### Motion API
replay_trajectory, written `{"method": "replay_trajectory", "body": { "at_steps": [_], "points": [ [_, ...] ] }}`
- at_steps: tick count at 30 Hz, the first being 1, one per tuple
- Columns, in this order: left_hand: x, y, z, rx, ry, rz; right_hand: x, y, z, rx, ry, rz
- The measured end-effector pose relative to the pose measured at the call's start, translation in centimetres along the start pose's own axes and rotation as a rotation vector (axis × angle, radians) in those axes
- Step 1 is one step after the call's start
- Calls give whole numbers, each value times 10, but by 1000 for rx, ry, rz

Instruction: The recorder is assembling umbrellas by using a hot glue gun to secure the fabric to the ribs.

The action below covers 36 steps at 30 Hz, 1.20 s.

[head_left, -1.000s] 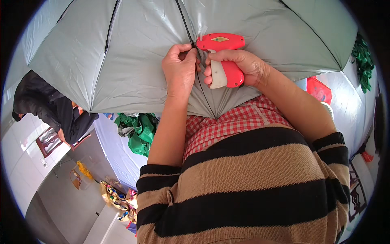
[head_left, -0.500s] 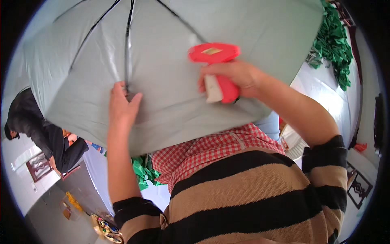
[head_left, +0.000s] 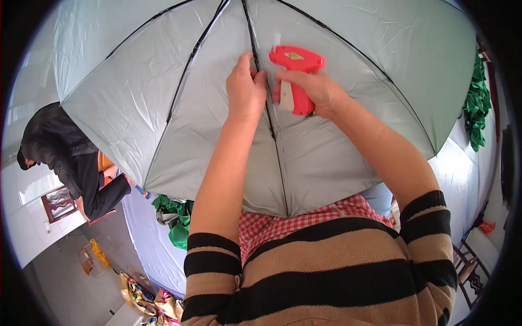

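Observation:
An opened grey umbrella [head_left: 337,146] spreads across my lap, its inner side with thin black ribs facing me. My left hand [head_left: 246,89] is closed at the middle rib [head_left: 249,24], with thumb and fingers on either side of it. Just to its right, my right hand [head_left: 319,91] grips a red tagging gun [head_left: 300,58] with a whitish trigger. The gun's front end points toward the rib, a little apart from it. A pale, blurred bit shows at the gun's upper front corner; I cannot make it out.
A person in dark clothes [head_left: 57,138] bends forward at the left. Crumpled green cloth [head_left: 175,214] lies beside my lap, with more green cloth [head_left: 476,106] at the far right. Several shiny gold-coloured items [head_left: 138,293] sit at the lower left. A dark carved chair [head_left: 472,274] stands at the lower right.
The umbrella has shifted, and its panels and ribs now lie spread in front of me. My left hand has moved up and right along with the rib, closer to the tagging gun, which has risen slightly.

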<state>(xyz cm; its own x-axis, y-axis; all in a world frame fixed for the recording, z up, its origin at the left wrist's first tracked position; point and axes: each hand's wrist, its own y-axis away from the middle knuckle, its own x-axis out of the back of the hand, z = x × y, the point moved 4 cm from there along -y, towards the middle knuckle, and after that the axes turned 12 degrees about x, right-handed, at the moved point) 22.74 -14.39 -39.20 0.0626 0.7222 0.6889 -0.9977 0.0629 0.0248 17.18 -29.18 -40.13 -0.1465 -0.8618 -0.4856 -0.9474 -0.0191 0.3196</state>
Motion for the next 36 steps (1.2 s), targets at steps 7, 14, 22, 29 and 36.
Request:
{"method": "replay_trajectory", "body": {
  "at_steps": [7, 14, 22, 29, 36],
  "points": [
    [-7, 6, -9, 155, 220, -80, 0, -26, -15, -39, 94, -24],
    [-1, 12, -1, 204, 300, -121, 3, -18, -15, -63, 79, -65],
    [-3, 12, -2, 228, 321, -132, 4, -18, -16, -60, 58, -136],
    [-3, 13, 2, 216, 331, -115, 11, -25, -18, -179, -69, -229],
    [-5, 13, 1, 224, 346, -82, 11, -29, -14, -176, -126, -313]
  ]
}}
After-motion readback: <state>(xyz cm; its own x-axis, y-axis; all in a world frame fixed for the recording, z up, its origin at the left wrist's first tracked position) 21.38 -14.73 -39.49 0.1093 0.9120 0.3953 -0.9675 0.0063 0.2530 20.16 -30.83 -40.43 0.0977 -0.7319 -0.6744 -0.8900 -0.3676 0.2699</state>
